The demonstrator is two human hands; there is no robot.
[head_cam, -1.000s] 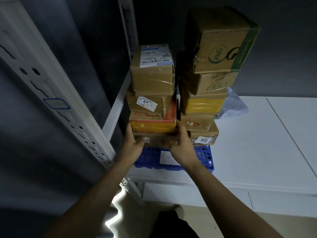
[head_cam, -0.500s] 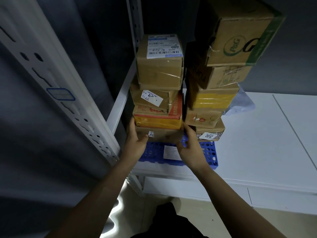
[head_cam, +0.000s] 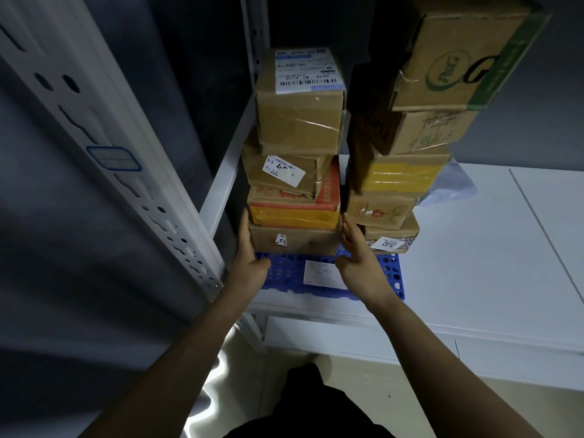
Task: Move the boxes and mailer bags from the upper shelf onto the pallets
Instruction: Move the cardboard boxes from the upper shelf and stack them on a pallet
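Atop the blue pallet [head_cam: 392, 273], left hand [head_cam: 249, 260] and right hand [head_cam: 360, 263], fingers straight, flat against the bottom box [head_cam: 300, 240].

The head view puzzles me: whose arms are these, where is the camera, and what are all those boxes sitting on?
There is no machine here. A person wears a wide-angle camera on the head, so you look forward and down along their two bare arms. Two stacks of cardboard boxes, the left stack and the right stack, stand on a blue perforated pallet, which lies on a white surface. The left hand and right hand press against opposite sides of the left stack's bottom box. A pale mailer bag peeks out behind the right stack.
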